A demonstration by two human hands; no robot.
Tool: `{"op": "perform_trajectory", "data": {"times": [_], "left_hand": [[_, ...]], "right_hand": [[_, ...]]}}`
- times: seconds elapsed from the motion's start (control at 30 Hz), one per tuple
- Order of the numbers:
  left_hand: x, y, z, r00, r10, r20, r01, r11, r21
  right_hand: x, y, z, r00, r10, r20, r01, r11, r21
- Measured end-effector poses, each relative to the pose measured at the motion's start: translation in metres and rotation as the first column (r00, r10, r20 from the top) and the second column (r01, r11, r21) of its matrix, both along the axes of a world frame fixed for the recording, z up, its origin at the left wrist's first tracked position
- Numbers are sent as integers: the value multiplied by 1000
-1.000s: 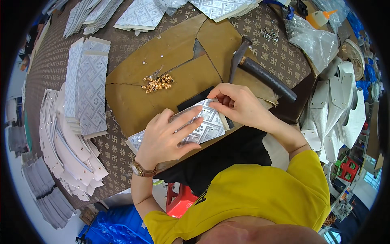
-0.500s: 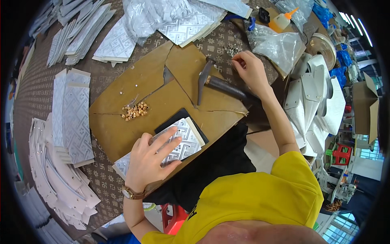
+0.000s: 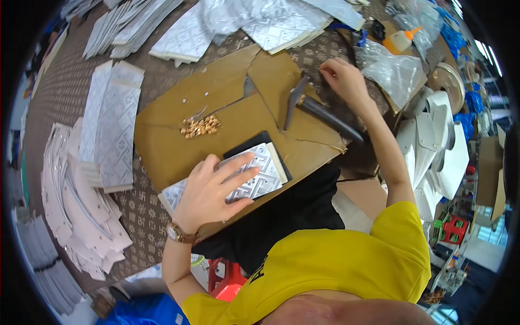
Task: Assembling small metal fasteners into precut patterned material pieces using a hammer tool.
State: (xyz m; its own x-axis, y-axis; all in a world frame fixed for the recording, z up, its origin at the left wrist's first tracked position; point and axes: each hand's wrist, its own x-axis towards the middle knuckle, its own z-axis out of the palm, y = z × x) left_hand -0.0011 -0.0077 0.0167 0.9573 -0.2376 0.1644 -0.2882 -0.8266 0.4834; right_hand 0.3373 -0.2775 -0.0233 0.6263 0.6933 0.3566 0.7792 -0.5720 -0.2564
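Observation:
My left hand [image 3: 212, 189], a watch at its wrist, lies with fingers spread on a grey-and-white patterned strip [image 3: 266, 174]. That strip rests over a black pad [image 3: 260, 142] on the brown cutting board. My right hand [image 3: 346, 82] is beyond the hammer at the far right of the board, its fingertips pinched together; whatever is between them is too small to make out. A hammer [image 3: 295, 102] with a dark handle lies on the board near that hand. On the board's left half sits a pile of small gold-coloured studs [image 3: 200, 127].
Stacks of patterned panels [image 3: 111, 127] and pale pink pieces [image 3: 81, 200] lie at the left. Plastic-covered panels [image 3: 230, 19] line the far side. At the right are a clear plastic bag [image 3: 395, 81], an orange-tipped bottle [image 3: 401, 40] and white bag-like pieces [image 3: 428, 135].
The whole view has shifted. My right hand has moved slightly farther out and left relative to the hammer, covering the small silver parts seen before. My left hand stays on the patterned strip.

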Motion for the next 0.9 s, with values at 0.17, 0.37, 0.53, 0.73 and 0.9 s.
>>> {"op": "perform_trajectory", "data": {"times": [0.17,0.37,0.53,0.73,0.9], "left_hand": [[-4,4,0,1000,-1,10,1,1000,7],[-6,4,-2,1000,-14,11,14,1000,20],[-3,1,-1,1000,-18,-13,18,999,34],[-6,2,-3,1000,-2,-10,2,1000,22],[-7,3,-3,1000,-8,2,8,1000,20]], "right_hand": [[-49,20,40,993,32,-116,-25,998,60],[-154,56,45,821,551,-148,-525,831,181],[-165,60,26,745,654,-132,-643,757,119],[-172,53,42,764,644,-50,-645,759,-86],[-132,24,29,970,193,147,-203,978,54]]}}
